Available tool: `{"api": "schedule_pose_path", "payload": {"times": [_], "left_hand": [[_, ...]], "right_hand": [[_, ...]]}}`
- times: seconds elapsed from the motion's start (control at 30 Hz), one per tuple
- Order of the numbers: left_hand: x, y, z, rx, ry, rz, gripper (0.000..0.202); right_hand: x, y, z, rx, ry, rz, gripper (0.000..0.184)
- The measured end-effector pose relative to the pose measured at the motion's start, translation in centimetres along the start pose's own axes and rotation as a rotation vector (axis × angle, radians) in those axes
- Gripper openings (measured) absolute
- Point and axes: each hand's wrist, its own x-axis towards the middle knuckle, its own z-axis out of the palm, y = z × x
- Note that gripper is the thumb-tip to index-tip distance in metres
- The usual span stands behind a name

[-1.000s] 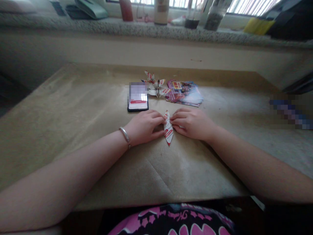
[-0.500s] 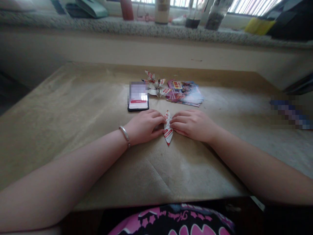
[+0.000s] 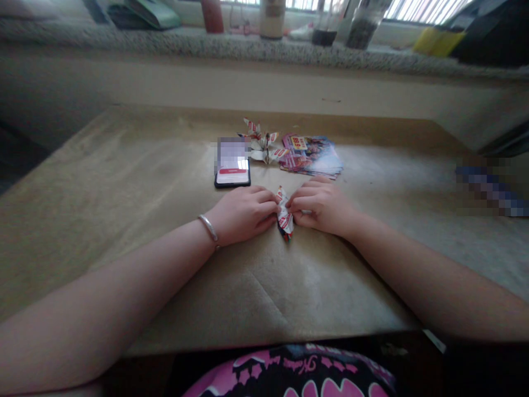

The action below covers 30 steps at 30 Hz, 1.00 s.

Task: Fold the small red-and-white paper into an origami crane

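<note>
Between my two hands on the table lies a small folded paper (image 3: 285,218), narrow and pointed at both ends, white with red print and darker colours showing at its near tip. My left hand (image 3: 250,214), with a silver bangle at the wrist, is closed at the paper's left edge, fingertips pressed on it. From the right, my right hand (image 3: 322,207) pinches the paper's other edge between thumb and fingers. Just beyond my hands stands a folded paper flower (image 3: 266,148) with pointed petals of similar print.
A phone (image 3: 232,171) with a lit screen lies beyond my left hand. Behind my right hand is a stack of printed leaflets (image 3: 312,154). A blurred blue item (image 3: 491,190) lies at the far right. Bottles (image 3: 273,19) line the granite windowsill (image 3: 165,44).
My right hand has lifted a little, its thumb and fingers now pinching the paper's edge. The paper's near end has opened, showing a dark coloured side. My left hand stays nearly in place.
</note>
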Motion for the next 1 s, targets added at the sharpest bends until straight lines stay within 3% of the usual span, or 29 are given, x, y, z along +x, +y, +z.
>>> {"api": "schedule_pose_path", "payload": {"times": [0.33, 0.6, 0.73, 0.87, 1.0], "left_hand": [[-0.1, -0.2, 0.2, 0.031, -0.001, 0.027, 0.027], [0.1, -0.2, -0.1, 0.155, -0.005, 0.084, 0.029], [0.0, -0.1, -0.3, 0.201, -0.015, 0.107, 0.028], [0.0, -0.1, -0.4, 0.204, -0.005, 0.114, 0.028], [0.0, 0.0, -0.4, 0.191, 0.012, 0.121, 0.028]], "right_hand": [[0.0, -0.1, 0.3, 0.14, 0.014, 0.11, 0.007], [0.1, -1.0, -0.7, -0.165, -0.06, -0.142, 0.023], [0.2, -1.5, -1.2, -0.258, -0.114, -0.19, 0.028], [-0.1, -1.3, -1.1, -0.18, -0.14, -0.182, 0.026], [-0.4, -0.5, -0.3, 0.082, -0.037, -0.083, 0.022]]}}
